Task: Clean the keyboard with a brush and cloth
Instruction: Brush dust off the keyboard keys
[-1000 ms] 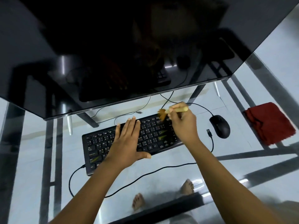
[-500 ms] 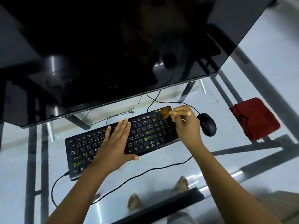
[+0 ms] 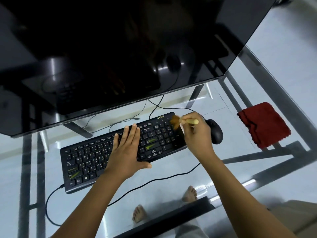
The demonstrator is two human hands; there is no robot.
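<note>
A black keyboard (image 3: pixel 89 158) lies at a slant on the glass desk (image 3: pixel 171 170). My left hand (image 3: pixel 126 152) rests flat on its middle keys, fingers spread, thumb over the front edge. My right hand (image 3: pixel 197 134) grips a small brush (image 3: pixel 181 121) with a pale wooden handle. Its brown bristles touch the keyboard's far right corner, by the number pad. A folded red cloth (image 3: pixel 264 124) lies apart on the desk at the right.
A black mouse (image 3: pixel 215 131) sits just right of my right hand, its cable running behind the keyboard. A large dark monitor (image 3: pixel 120 48) overhangs the back of the desk. The keyboard cable (image 3: pixel 154 180) loops along the front. My bare feet show through the glass.
The view has shifted, so everything sits lower left in the frame. The brush has moved from the upper keys toward the keyboard's far right corner. My left hand stays flat.
</note>
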